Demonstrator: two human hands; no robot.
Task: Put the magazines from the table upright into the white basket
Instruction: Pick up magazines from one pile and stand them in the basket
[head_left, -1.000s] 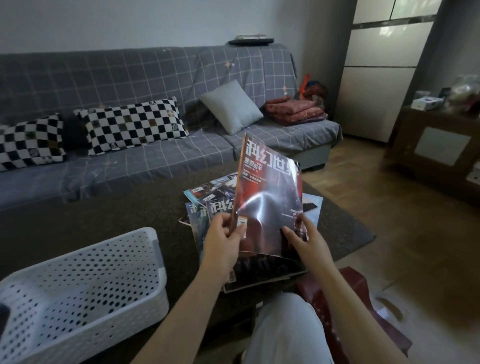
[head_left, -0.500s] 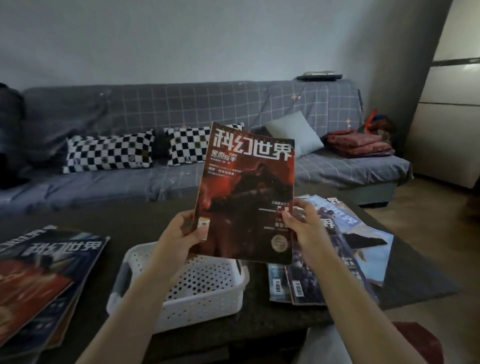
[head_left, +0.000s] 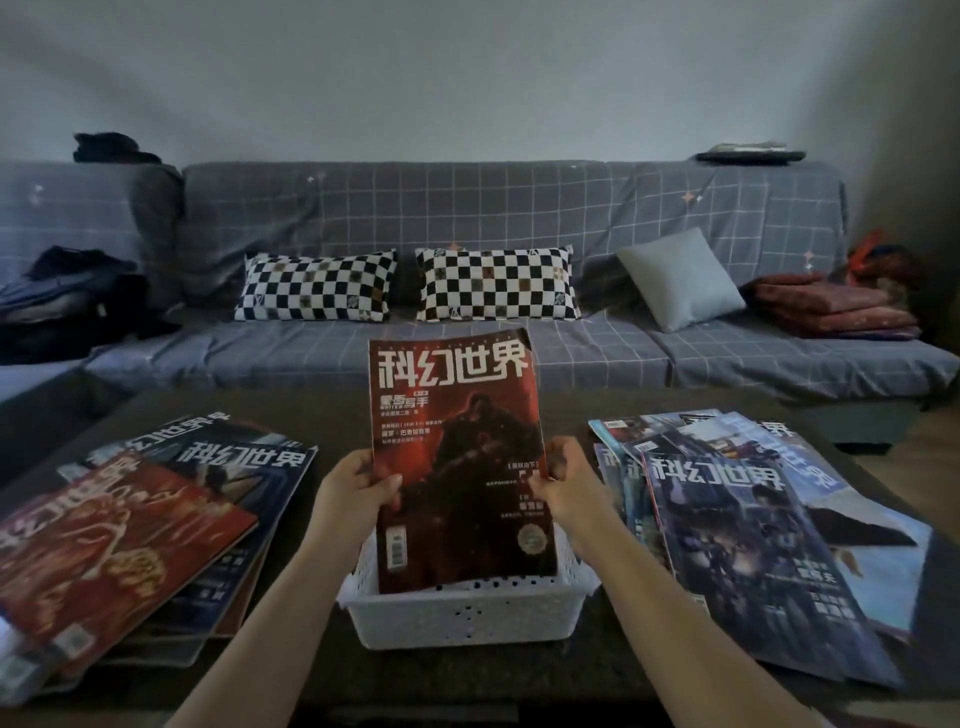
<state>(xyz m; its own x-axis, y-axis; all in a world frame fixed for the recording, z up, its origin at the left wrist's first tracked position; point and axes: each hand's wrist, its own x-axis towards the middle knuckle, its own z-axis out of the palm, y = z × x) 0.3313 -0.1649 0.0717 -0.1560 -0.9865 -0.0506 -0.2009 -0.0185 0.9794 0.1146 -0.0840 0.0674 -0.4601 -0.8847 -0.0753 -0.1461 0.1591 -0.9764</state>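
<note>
A red magazine (head_left: 457, 457) with white title characters stands upright, its lower edge down inside the white perforated basket (head_left: 462, 616) at the table's near middle. My left hand (head_left: 353, 491) grips its left edge, thumb on the cover. My right hand (head_left: 563, 480) grips its right edge the same way. A pile of magazines (head_left: 124, 545) lies flat on the table at the left, a red cover on top. Another fanned pile (head_left: 748, 545) lies at the right, a dark blue cover on top.
The dark table (head_left: 457, 680) carries the basket and both piles. Behind it runs a grey checked sofa (head_left: 467, 218) with two black-and-white checkered pillows (head_left: 317, 286), a grey cushion (head_left: 680, 278), folded red blankets (head_left: 836, 309) and dark clothes (head_left: 67, 291) at the left.
Both hands have carried the red magazine from the right pile over to the basket and lowered its bottom edge into it. The view has swung left and centred on the basket.
</note>
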